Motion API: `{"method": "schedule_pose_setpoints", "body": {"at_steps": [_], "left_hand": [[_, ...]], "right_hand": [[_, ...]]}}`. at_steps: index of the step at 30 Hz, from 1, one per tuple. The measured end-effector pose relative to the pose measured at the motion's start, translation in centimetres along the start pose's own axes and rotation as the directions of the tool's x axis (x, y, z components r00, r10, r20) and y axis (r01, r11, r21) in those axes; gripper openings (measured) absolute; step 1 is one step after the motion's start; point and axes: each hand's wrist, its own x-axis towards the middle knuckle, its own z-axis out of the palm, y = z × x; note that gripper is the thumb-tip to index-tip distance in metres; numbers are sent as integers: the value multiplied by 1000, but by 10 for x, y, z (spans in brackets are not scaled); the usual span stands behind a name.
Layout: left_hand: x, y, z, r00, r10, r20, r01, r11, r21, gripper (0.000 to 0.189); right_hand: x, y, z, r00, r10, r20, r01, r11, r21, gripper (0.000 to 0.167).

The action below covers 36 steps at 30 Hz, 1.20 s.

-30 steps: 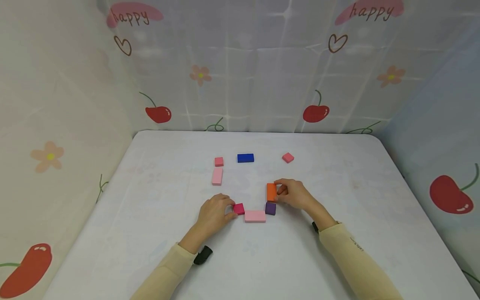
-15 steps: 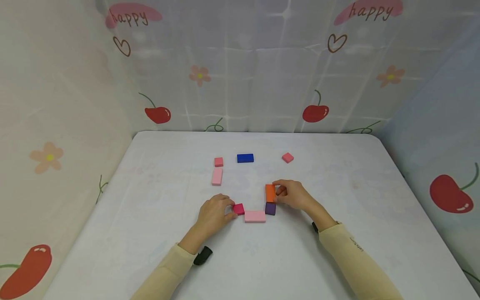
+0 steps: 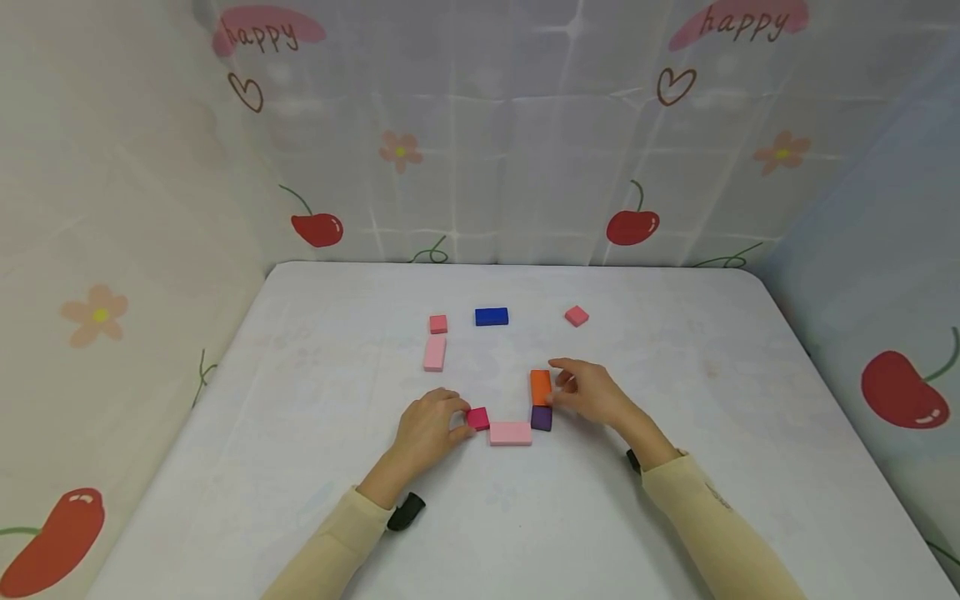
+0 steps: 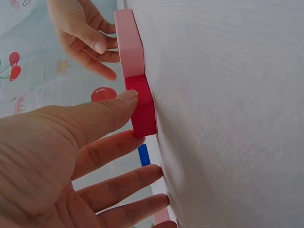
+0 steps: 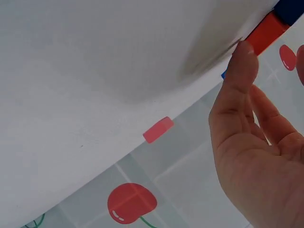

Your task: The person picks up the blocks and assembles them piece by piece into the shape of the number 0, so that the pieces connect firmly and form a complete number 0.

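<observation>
Left of centre in the head view, the left hand [image 3: 429,429] reaches up from the lower left. The crimson block [image 3: 478,419] lies just to its right, squarish, with no clear long axis, and this hand is plainly the nearer one. Thumb and forefinger pinch the block with a narrow gap between them, while the left wrist view shows the other fingers spread and holding nothing. Above this hand, a pale pink block [image 3: 434,353] stands lengthwise up the frame, with a small coral block [image 3: 438,324] just beyond its upper end.

Farther right, a blue block [image 3: 491,317] lies crosswise in the upper middle, well apart from both hands. Below it, near the lower middle, another pink block [image 3: 510,433] also lies crosswise and touches the crimson one.

Next comes the orange block [image 3: 540,387], its long axis running up the frame and its lower end against the purple block [image 3: 542,418]. It lies just left of the right hand [image 3: 592,390], the nearer of the two. That hand is loosely parted: its thumb seems to touch the orange block's right side, while the forefinger stands clear, so nothing appears gripped.
</observation>
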Motion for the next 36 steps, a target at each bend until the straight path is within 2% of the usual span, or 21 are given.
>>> {"method": "schedule_pose_setpoints", "body": {"at_steps": [5, 10, 20, 36], "left_hand": [[0, -1, 0, 1000, 5, -7, -5, 1000, 9, 26], [0, -1, 0, 1000, 8, -13, -8, 1000, 10, 26], [0, -2, 1, 1000, 5, -10, -5, 1000, 8, 26], [0, -2, 1, 1000, 5, -8, -5, 1000, -4, 26]], "right_hand": [[-15, -6, 3, 997, -36, -62, 30, 995, -95, 68], [-28, -11, 9, 998, -30, -59, 20, 986, -163, 75], [-34, -15, 20, 998, -52, -29, 42, 961, -272, 62], [-35, -16, 22, 997, -67, -28, 56, 955, -293, 56]]}}
